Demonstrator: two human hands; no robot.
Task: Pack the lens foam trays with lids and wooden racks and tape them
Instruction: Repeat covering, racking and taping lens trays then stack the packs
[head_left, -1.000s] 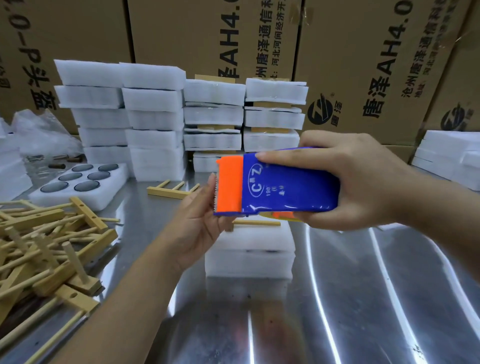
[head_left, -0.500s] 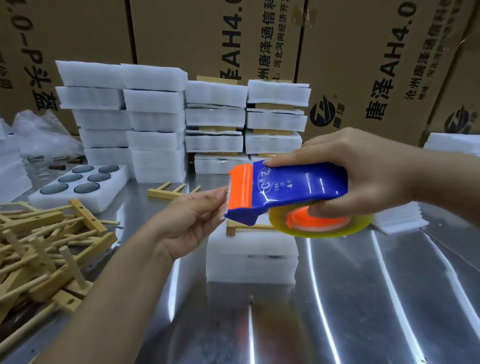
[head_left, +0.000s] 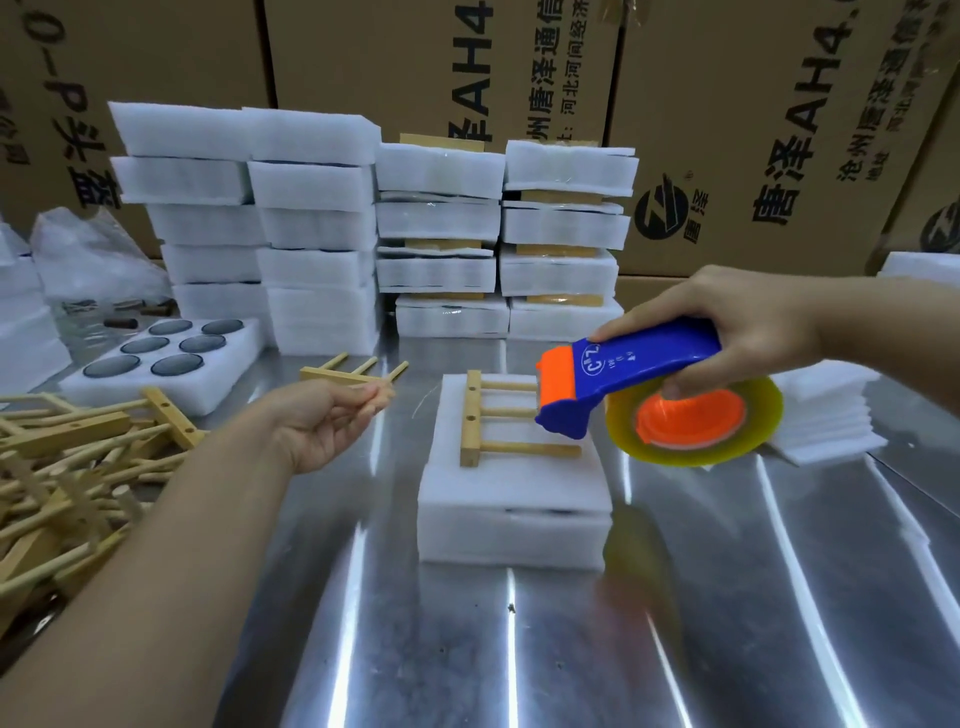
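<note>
A closed white foam tray (head_left: 514, 509) lies on the metal table with a wooden rack (head_left: 475, 415) flat on its lid. My right hand (head_left: 737, 322) grips a blue and orange tape dispenser (head_left: 639, 358) with its yellowish tape roll (head_left: 696, 421), held just above the tray's right side. My left hand (head_left: 327, 421) hovers left of the tray, palm up, thumb and fingertips pinched together. A faint strip of clear tape seems to run from them toward the dispenser's orange blade.
An open foam tray of dark lenses (head_left: 161, 358) sits at the left, above a heap of wooden racks (head_left: 78, 457). One loose rack (head_left: 337, 371) lies behind my left hand. Foam stacks (head_left: 311, 228) and taped packs (head_left: 498, 234) stand behind, thin foam lids (head_left: 826, 415) right, cardboard boxes (head_left: 727, 130) beyond.
The dispenser moved right and down, uncovering the rack on the tray. My left hand left the blade and drew away to the left, fingertips pinched.
</note>
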